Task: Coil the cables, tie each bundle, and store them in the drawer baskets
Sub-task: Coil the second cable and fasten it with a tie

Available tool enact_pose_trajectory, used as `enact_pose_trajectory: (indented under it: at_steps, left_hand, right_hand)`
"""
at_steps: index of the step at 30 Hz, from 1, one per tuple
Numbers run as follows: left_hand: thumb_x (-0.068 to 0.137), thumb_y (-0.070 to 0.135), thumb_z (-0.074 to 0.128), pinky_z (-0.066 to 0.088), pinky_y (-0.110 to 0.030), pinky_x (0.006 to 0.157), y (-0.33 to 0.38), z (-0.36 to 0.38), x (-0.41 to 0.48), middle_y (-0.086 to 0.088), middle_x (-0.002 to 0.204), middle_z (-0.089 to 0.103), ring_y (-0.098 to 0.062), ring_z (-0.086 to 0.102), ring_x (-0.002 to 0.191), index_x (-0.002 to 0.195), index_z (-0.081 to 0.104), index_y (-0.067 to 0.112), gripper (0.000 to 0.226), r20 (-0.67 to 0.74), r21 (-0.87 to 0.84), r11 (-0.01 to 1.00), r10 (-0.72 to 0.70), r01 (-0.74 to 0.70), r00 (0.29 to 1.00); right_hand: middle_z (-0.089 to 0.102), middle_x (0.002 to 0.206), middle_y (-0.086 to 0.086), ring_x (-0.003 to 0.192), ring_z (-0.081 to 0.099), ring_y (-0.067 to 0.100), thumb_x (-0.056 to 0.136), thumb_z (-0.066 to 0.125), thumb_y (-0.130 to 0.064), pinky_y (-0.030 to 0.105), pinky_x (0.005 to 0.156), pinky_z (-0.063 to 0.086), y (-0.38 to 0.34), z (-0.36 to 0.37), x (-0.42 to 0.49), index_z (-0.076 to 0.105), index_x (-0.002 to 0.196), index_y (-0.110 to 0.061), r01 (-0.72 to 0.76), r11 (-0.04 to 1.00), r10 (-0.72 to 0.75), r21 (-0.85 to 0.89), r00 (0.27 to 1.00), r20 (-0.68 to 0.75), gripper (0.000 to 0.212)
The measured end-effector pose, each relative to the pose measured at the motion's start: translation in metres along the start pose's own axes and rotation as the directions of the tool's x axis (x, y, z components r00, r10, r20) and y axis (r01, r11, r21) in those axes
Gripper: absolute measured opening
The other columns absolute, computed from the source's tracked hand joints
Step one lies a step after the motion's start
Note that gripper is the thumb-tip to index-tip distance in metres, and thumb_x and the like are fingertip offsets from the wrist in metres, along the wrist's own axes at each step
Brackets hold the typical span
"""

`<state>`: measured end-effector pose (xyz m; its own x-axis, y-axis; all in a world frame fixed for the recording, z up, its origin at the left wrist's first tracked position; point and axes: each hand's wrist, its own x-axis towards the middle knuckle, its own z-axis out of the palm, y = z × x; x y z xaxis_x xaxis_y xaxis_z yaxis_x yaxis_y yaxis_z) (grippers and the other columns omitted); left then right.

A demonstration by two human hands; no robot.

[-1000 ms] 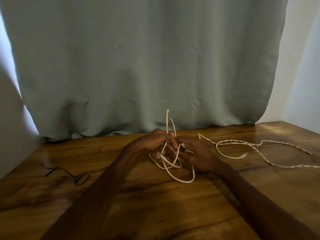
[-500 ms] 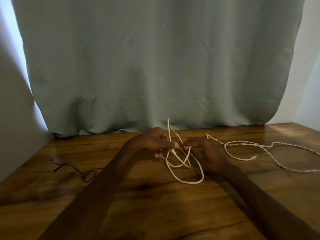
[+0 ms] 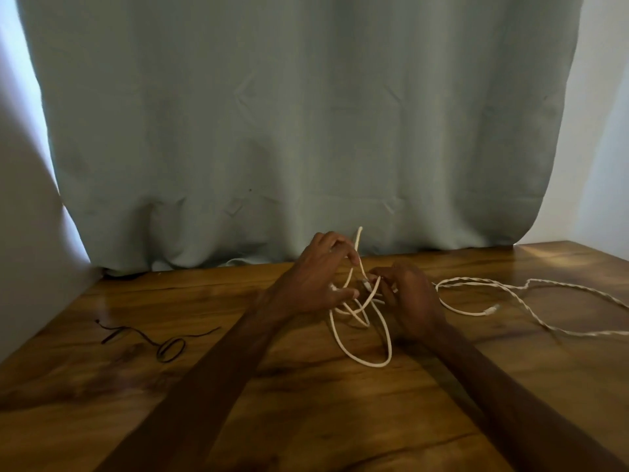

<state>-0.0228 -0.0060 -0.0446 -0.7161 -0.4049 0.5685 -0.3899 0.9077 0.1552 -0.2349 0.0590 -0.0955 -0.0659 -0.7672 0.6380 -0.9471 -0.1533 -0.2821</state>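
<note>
A white cable (image 3: 366, 359) lies in loose loops on the wooden table (image 3: 306, 420), between my two hands. My left hand (image 3: 316, 277) holds one strand with curled fingers, and a loop of it stands up above the fingertips. My right hand (image 3: 405, 294) pinches the cable near a plug end, close to the left fingertips. A second, twisted white cable (image 3: 524, 301) trails from beside the right hand off to the right edge. A thin black cord (image 3: 163, 345) lies loose at the left.
A grey-green curtain (image 3: 299, 131) hangs behind the table's back edge. White walls stand at both sides. No drawer or basket is in view.
The left hand has lifted a little, with its fingers spreading over the upright loop. The long loop on the table has stretched toward me. The camera has shifted slightly.
</note>
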Motion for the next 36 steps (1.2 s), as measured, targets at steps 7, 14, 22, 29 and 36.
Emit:
enact_pose_trajectory:
  at_steps: [7, 14, 22, 29, 36]
  left_hand:
    - [0.080, 0.061, 0.072, 0.027, -0.048, 0.114, -0.006, 0.018, -0.003, 0.003, 0.138, 0.056, -0.022, 0.040, 0.136, 0.107, 0.075, 0.032, 0.039, 0.163, 0.194, 0.959, 0.175, -0.205, 0.971]
    - [0.102, 0.042, 0.052, 0.048, -0.036, 0.074, 0.004, -0.007, 0.003, 0.001, 0.086, 0.075, -0.012, 0.066, 0.078, 0.095, 0.078, 0.018, 0.036, -0.047, -0.029, 0.997, 0.072, -0.074, 0.996]
    - [0.107, 0.034, 0.050, 0.063, -0.039, 0.059, 0.004, -0.015, 0.007, 0.002, 0.082, 0.078, -0.017, 0.071, 0.053, 0.101, 0.074, 0.010, 0.034, -0.269, -0.500, 0.821, -0.450, 0.276, 0.851]
    - [0.105, 0.033, 0.052, 0.062, -0.034, 0.057, 0.005, -0.019, 0.010, -0.006, 0.082, 0.078, -0.025, 0.074, 0.061, 0.102, 0.073, 0.003, 0.037, -0.164, -0.637, 0.696, -0.543, 0.332, 0.824]
    - [0.102, 0.032, 0.060, 0.057, -0.023, 0.058, -0.022, -0.035, 0.003, 0.002, 0.074, 0.074, -0.008, 0.069, 0.058, 0.094, 0.078, 0.008, 0.031, -0.340, -0.438, 0.834, -0.500, 0.336, 0.796]
  right_hand:
    - [0.077, 0.090, -0.004, 0.080, 0.069, 0.016, 0.097, 0.064, -0.028, 0.036, 0.069, 0.054, 0.013, -0.003, 0.002, 0.080, 0.099, -0.025, -0.073, 0.988, 0.087, 0.132, 0.991, -0.102, 0.017]
    - [0.071, 0.082, -0.005, 0.078, 0.067, 0.016, 0.098, 0.067, -0.029, 0.034, 0.076, 0.052, 0.012, 0.003, 0.008, 0.064, 0.130, -0.012, -0.135, 0.940, 0.219, 0.314, 0.943, -0.250, 0.037]
    - [0.077, 0.111, -0.006, 0.109, 0.070, 0.011, 0.105, 0.050, -0.040, 0.036, 0.096, 0.053, -0.021, -0.021, -0.003, 0.066, 0.126, -0.026, -0.120, 0.611, 0.180, 0.783, 0.984, 0.010, 0.030]
    - [0.078, 0.086, 0.012, 0.081, 0.076, 0.026, 0.103, 0.058, -0.017, 0.036, 0.079, 0.061, -0.037, -0.008, -0.002, 0.068, 0.107, -0.006, -0.253, 0.557, 0.106, 0.791, 0.966, 0.234, 0.016]
    - [0.049, 0.060, 0.005, 0.050, 0.039, 0.015, 0.097, 0.065, -0.015, 0.023, 0.045, 0.036, -0.009, -0.013, 0.012, 0.074, 0.100, -0.005, -0.290, 0.357, 0.332, 0.888, 0.928, 0.170, 0.013]
